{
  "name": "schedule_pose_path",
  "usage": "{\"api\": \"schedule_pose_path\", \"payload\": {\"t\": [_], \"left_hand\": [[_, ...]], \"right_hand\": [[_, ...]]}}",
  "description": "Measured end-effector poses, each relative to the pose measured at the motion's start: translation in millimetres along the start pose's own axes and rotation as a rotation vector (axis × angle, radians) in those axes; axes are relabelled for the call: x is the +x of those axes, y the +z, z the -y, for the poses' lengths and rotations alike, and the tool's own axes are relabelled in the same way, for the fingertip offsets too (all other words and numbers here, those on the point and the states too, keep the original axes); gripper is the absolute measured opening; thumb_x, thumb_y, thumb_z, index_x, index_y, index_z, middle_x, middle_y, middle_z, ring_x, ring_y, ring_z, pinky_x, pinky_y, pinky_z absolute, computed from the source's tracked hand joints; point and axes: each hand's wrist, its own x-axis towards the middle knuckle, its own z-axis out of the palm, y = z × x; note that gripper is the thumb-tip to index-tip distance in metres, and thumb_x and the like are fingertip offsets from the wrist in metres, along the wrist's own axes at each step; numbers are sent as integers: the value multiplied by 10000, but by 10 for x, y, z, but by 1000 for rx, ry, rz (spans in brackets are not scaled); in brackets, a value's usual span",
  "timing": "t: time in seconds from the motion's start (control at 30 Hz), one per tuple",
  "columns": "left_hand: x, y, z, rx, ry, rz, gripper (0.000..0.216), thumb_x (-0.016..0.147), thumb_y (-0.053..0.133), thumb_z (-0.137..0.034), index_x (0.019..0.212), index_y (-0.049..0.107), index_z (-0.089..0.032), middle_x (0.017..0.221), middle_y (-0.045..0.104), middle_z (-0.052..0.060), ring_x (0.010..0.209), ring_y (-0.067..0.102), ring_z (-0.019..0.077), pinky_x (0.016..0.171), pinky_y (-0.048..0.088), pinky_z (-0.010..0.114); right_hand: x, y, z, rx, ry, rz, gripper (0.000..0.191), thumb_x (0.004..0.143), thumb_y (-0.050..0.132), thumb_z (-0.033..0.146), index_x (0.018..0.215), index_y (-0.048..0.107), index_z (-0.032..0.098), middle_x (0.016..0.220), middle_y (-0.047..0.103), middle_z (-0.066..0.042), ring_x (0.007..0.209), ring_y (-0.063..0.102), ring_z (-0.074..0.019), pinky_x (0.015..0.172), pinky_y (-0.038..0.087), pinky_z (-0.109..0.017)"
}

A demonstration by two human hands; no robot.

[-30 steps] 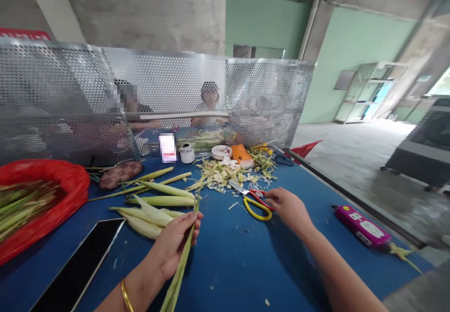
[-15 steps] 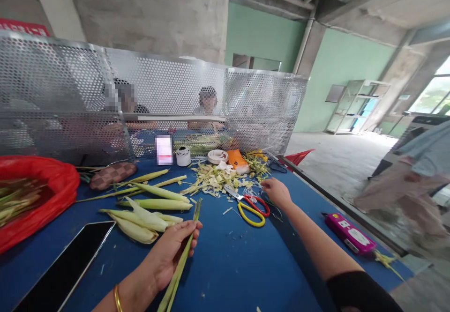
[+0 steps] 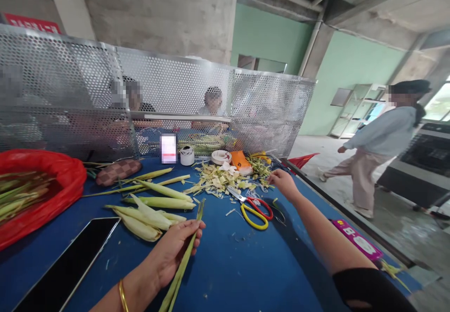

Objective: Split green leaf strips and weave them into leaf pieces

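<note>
My left hand [image 3: 181,246] is closed around a long, narrow green strip of leaf, likely corn husk [image 3: 181,274], whose tip rises above my thumb. Farther off, my right hand [image 3: 283,183] reaches to the right edge of a heap of pale green trimmings [image 3: 214,181]. Its fingers are drawn together, and whatever lies between them is too small to make out. Scissors with one red and one yellow handle [image 3: 255,212] lie spread on the blue tabletop [image 3: 232,265], just left of that hand. Left of my left hand rest several pale green husk bundles [image 3: 144,223].
A black-screened phone [image 3: 70,265] and a red bag of husks [image 3: 75,185] occupy the left. Behind stand a perforated metal screen [image 3: 176,82], a lit phone [image 3: 168,148], a white jar [image 3: 187,155] and an orange packet [image 3: 241,161]. A purple packet [image 3: 358,241] lies right; a person [image 3: 383,134] walks beyond.
The view has shifted slightly, sliding everything a little to the right. The person at the right has come into fuller view. Both my hands keep nearly the same places over the table.
</note>
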Motion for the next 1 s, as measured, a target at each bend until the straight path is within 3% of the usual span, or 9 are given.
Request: {"api": "schedule_pose_path", "payload": {"t": [0.1, 0.17, 0.23, 0.33, 0.53, 0.6, 0.7, 0.8, 1.0], "left_hand": [[9, -3, -33, 12, 12, 0, 124, 704, 739, -208, 738, 657, -122, 595, 560, -22, 452, 502, 55, 420, 377, 139], [5, 9, -69, 26, 29, 8, 124, 707, 739, -209, 743, 659, -122, 601, 565, -21, 462, 503, 54, 428, 371, 138], [0, 43, -106, 52, 64, 31, 111, 727, 721, -212, 746, 662, -120, 623, 576, -17, 485, 512, 55, 435, 357, 134], [3, 154, -152, 138, 130, 82, 149, 750, 705, -262, 763, 671, -118, 675, 601, 0, 524, 525, 66, 441, 359, 138], [30, 513, -195, 89, 315, 239, 217, 724, 725, -335, 724, 624, -142, 1198, 609, 80, 682, 630, 110, 530, 465, 188], [25, 573, -191, 25, 296, 317, 202, 733, 718, -314, 728, 607, -146, 1143, 631, 79, 687, 640, 125, 552, 482, 204], [-1, 535, -166, -31, 200, 393, 155, 755, 698, -267, 752, 599, -148, 841, 659, 49, 631, 630, 139, 586, 511, 241], [-33, 382, -141, -62, 172, 319, 99, 778, 670, -210, 752, 608, -137, 613, 553, -11, 539, 566, 110, 577, 515, 244], [-14, 74, -139, -93, 188, 130, 134, 831, 615, -197, 728, 623, -112, 573, 509, -22, 477, 493, 70, 547, 504, 216]], "right_hand": [[-93, -137, 68, 169, 0, 54, 300, 919, 563, 321, 1168, 567, 154, 1143, 609, -79, 944, 625, -200, 796, 535, -396], [-193, -215, 137, 273, -20, 93, 238, 902, 575, 325, 1022, 612, 124, 944, 662, -57, 809, 639, -168, 720, 525, -329], [-311, -282, 234, 370, -57, 142, 208, 840, 623, 334, 828, 613, 127, 713, 655, -21, 658, 614, -137, 632, 482, -272], [-501, -335, 433, 494, -118, 239, 234, 711, 705, 361, 723, 596, 154, 606, 646, -4, 560, 568, -117, 568, 431, -252], [-855, -163, 904, 654, -211, 447, 284, 629, 745, 389, 755, 630, 163, 588, 653, -4, 544, 576, -123, 562, 428, -256], [-937, -41, 1016, 689, -238, 484, 271, 637, 735, 384, 765, 630, 170, 595, 653, 2, 559, 588, -127, 578, 436, -260], [-998, 160, 1101, 720, -265, 473, 226, 653, 710, 361, 758, 626, 180, 592, 645, 17, 555, 582, -117, 566, 416, -247], [-1010, 367, 1107, 724, -270, 459, 209, 649, 689, 322, 799, 655, 181, 578, 642, 29, 541, 573, -115, 552, 404, -242], [-1055, 759, 1024, 659, -280, 529, 97, 620, 693, 256, 672, 690, 174, 529, 619, 27, 506, 548, -118, 563, 437, -257]]}}
